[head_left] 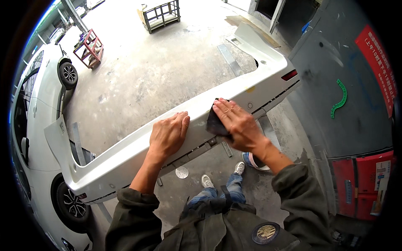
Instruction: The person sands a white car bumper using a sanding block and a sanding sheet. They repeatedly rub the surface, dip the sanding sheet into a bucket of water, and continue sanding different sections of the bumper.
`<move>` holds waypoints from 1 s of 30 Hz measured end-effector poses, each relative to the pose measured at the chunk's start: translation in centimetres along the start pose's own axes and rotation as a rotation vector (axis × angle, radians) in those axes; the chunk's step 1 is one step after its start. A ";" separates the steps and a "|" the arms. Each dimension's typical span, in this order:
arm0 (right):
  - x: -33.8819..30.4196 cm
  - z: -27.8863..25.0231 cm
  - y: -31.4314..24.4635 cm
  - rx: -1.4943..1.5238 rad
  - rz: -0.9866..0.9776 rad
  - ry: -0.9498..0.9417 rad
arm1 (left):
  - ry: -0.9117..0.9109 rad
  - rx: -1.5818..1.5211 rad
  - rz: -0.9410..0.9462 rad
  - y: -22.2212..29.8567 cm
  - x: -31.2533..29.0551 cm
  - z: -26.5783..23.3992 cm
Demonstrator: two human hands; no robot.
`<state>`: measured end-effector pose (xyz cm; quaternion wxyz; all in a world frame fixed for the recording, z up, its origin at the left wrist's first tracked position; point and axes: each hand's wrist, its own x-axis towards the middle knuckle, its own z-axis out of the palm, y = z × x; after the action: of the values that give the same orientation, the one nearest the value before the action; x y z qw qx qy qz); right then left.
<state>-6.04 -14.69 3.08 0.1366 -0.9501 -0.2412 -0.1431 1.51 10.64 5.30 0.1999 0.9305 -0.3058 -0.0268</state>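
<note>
While the left hand (168,131) rests on a white car bumper (197,130), grip unclear, right hand (240,126) clasping black pad (215,122) against it.

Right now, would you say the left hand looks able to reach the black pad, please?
Probably yes: the left hand rests on the white bumper with nothing between it and the black pad, which the right hand partly covers, leaving its left part free.

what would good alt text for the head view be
A person's right hand presses a dark pad against a white bumper, while the left hand rests on it. A white car stands to the left on a concrete floor.
</note>
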 end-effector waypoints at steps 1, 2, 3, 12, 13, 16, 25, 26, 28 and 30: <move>0.1 0.5 -1.3 0.019 0.002 0.008 | 0.022 0.003 0.014 -0.1 0.0 0.3; 0.2 1.0 -2.1 0.042 0.004 0.020 | 0.043 0.011 0.028 -0.4 -0.1 0.8; 0.3 0.9 -2.0 0.076 -0.034 0.028 | 0.063 0.018 0.041 -0.6 -0.1 1.0; -1.1 2.6 -3.2 -0.004 0.047 0.077 | 0.046 0.007 0.027 -0.1 -0.2 0.5; -1.8 2.5 -2.8 0.026 0.091 0.079 | 0.024 0.010 0.010 0.0 -0.5 0.5; -3.3 4.6 -3.9 0.054 0.231 0.190 | 0.023 0.030 0.002 0.3 -0.3 0.3; 0.8 7.2 -3.4 -0.034 0.554 0.335 | 0.012 0.065 -0.006 0.8 -0.2 0.2; 1.0 7.6 -4.0 -0.037 0.577 0.367 | 0.009 0.067 -0.008 0.8 -0.4 0.3; -0.3 9.1 -7.4 0.035 0.533 0.333 | 0.017 0.089 -0.015 0.5 -0.2 0.3; -1.0 9.1 -7.8 0.079 0.474 0.356 | 0.054 0.088 0.018 0.5 -0.4 0.4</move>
<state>-8.92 -5.50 -4.19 0.2433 -0.9338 0.0096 -0.2621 0.88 10.37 5.11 0.1672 0.9359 -0.3097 0.0134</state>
